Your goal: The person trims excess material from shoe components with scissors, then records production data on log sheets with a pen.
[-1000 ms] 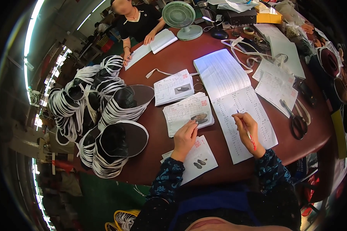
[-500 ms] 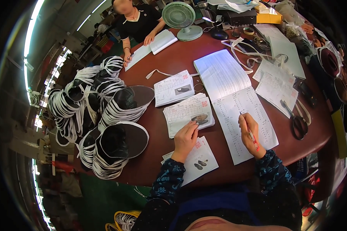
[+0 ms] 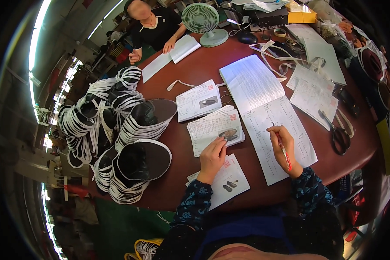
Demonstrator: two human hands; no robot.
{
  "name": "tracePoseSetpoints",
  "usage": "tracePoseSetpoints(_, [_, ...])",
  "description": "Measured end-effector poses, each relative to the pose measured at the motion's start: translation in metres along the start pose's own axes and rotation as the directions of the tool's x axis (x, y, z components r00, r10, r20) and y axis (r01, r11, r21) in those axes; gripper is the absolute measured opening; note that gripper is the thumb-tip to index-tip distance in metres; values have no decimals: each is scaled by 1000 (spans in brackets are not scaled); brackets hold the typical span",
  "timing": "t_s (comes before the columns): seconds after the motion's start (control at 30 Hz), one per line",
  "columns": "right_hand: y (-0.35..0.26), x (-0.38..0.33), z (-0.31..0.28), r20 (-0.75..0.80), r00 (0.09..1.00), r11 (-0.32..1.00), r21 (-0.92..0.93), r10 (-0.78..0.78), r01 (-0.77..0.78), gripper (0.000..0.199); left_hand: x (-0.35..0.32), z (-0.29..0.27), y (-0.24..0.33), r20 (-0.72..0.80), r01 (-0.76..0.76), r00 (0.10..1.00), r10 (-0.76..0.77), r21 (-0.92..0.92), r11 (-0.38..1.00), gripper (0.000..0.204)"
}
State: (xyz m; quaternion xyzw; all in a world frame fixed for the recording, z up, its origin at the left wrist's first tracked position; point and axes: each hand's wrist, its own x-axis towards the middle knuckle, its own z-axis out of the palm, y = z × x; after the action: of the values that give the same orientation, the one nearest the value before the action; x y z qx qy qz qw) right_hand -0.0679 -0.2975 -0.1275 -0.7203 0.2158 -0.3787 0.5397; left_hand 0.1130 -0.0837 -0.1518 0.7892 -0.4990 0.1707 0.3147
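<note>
A stack of printed slips (image 3: pixel 203 130), with a shoe picture on top, lies left of the open record book (image 3: pixel 286 149). My left hand (image 3: pixel 213 158) is closed at its lower right corner, thumb and fingers bent together on the paper edge. Over the handwritten page, my right hand (image 3: pixel 284 147) grips a red and clear pen (image 3: pixel 286 157), its tip near columns of small entries. Below my left hand lies a loose sheet (image 3: pixel 234 188) with pictures of shoes. Another slip stack (image 3: pixel 195 108) sits farther back.
Bundles of black shoe pieces with white edges (image 3: pixel 145 158) cover the table's left. Scissors (image 3: pixel 340 139), loose papers (image 3: pixel 316 102) and white straps lie right. A green fan (image 3: pixel 201 19) stands behind. Across the table, a co-worker sits at an open notebook (image 3: pixel 158 65).
The co-worker's writing hand has lifted off the notebook and drawn back to the left. My right hand has turned slightly with the pen; my left hand stays at the slips. The view has shifted slightly.
</note>
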Motion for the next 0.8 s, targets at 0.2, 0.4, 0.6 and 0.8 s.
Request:
tracePoseSetpoints(0.2, [5,0,0,24,1000,999,-42,-16,17,8,1,-3,3,1,19,1000,-19,-15,1000,15])
tracePoseSetpoints(0.4, [-2,0,-1,23,994,995,-11,102,-102,10,1,-2,2,-3,18,1000,-18,-20,1000,16])
tracePoseSetpoints(0.6, [-1,0,-3,37,991,992,-15,128,-127,16,0,-1,0,-5,-5,1000,5,-3,1000,16])
tracePoseSetpoints(0.8, [-5,1,-5,56,993,995,-19,103,-102,16,2,-2,3,-1,17,1000,-17,-20,1000,16])
